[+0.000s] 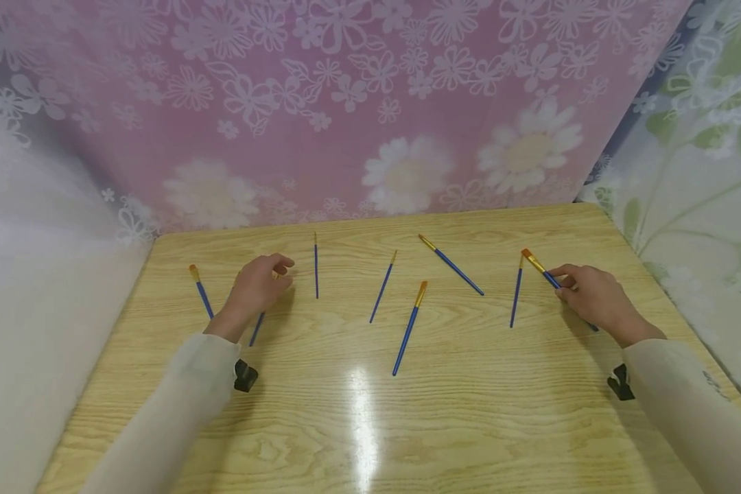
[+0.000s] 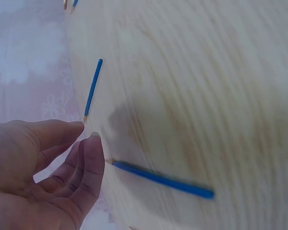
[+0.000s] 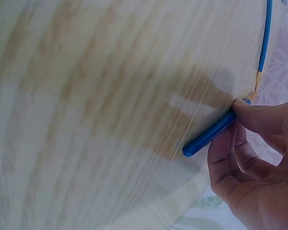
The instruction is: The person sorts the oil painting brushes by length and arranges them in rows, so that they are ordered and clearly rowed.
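Note:
My right hand [image 1: 599, 298] pinches a flat paintbrush [image 1: 536, 263] with a blue handle, gold ferrule and orange bristles between thumb and fingers. Its handle [image 3: 206, 136] slants close over the wood in the right wrist view. Just left of it lies a thinner paintbrush [image 1: 516, 296], its tip beside the flat bristles. My left hand [image 1: 253, 291] hovers with loosely bent fingers and holds nothing; thumb and fingertips are apart. Below it is a blue-handled paintbrush [image 2: 163, 179], partly hidden by the hand in the head view. Another flat paintbrush [image 1: 201, 291] lies left of that hand, its lower end behind the wrist.
Between the hands, several paintbrushes lie spread on the wooden table [image 1: 309, 412], among them a flat one [image 1: 409, 329], a slanted one [image 1: 453, 267] and two thin ones. A pink flowered curtain [image 1: 321, 158] hangs along the back edge, with pale cloth at both sides.

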Demonstrator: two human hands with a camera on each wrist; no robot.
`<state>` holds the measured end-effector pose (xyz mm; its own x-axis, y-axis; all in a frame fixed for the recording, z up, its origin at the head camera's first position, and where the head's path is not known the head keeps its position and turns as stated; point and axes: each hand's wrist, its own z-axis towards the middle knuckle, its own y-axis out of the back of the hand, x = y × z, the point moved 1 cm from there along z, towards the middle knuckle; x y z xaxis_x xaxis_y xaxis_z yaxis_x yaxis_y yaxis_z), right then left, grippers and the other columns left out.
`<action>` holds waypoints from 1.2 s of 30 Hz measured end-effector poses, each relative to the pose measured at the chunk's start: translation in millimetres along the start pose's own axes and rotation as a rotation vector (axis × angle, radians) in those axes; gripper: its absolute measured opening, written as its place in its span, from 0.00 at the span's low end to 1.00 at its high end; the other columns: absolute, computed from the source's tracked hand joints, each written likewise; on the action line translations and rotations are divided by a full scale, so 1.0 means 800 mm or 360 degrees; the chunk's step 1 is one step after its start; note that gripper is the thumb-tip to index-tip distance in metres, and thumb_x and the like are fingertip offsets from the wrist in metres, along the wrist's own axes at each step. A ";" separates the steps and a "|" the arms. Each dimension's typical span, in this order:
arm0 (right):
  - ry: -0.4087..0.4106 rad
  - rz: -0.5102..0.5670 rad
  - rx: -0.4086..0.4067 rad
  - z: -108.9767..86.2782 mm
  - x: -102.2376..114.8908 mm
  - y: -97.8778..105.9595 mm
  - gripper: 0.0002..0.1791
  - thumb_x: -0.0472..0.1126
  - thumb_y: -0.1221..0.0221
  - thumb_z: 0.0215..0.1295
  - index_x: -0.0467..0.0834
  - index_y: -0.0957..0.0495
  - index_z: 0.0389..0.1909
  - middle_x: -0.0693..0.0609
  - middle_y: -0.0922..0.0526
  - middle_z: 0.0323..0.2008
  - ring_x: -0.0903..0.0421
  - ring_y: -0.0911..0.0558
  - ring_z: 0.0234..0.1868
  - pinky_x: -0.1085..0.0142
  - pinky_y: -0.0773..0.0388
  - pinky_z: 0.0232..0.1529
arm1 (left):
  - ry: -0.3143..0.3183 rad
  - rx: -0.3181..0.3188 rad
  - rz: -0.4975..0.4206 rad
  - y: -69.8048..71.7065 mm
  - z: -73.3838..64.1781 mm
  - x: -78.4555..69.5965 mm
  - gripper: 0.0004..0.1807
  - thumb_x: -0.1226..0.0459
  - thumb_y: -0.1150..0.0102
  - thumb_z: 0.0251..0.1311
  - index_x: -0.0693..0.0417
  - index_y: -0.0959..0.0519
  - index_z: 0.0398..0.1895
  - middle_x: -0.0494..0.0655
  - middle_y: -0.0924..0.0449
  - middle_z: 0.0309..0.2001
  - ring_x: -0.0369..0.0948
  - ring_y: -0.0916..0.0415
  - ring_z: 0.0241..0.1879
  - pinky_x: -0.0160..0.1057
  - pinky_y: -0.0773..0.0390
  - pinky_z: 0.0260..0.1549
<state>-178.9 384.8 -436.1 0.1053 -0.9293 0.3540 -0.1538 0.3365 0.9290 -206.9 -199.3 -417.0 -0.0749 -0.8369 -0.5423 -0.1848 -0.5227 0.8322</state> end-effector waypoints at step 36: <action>0.0013 0.0009 0.0001 0.000 0.001 0.002 0.23 0.31 0.39 0.77 0.27 0.25 0.68 0.27 0.12 0.48 0.30 0.12 0.46 0.38 0.16 0.43 | 0.0027 0.0024 0.0112 0.001 -0.028 0.033 0.21 0.66 0.40 0.78 0.64 0.22 0.69 0.66 0.13 0.55 0.60 0.14 0.50 0.63 0.18 0.53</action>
<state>-179.2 384.4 -434.5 0.1124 -0.9262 0.3600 -0.1550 0.3415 0.9270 -187.3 -225.9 -428.0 -0.0719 -0.8742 -0.4802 -0.1946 -0.4598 0.8664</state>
